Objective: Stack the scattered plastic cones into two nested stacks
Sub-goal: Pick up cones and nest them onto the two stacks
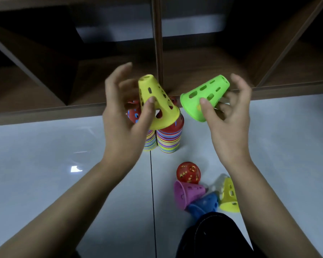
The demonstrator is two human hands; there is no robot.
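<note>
My left hand [125,116] holds a yellow perforated cone [158,103] upright, wide end down, just above two nested stacks. My right hand [229,116] holds a green cone [203,97] tilted, its wide end down-left. The left stack [150,141] is mostly hidden behind my left hand; the right stack [169,140] shows many coloured rims with a red cone on top. On the floor near my knee lie a red cone [188,172], a purple cone [187,193], a blue cone [205,202] and a yellow cone [229,195].
A dark wooden shelf unit [157,43] with slanted dividers stands right behind the stacks. The floor [45,155] is glossy white tile with a dark seam running toward me. My dark-trousered knee [213,237] is at the bottom, next to the loose cones.
</note>
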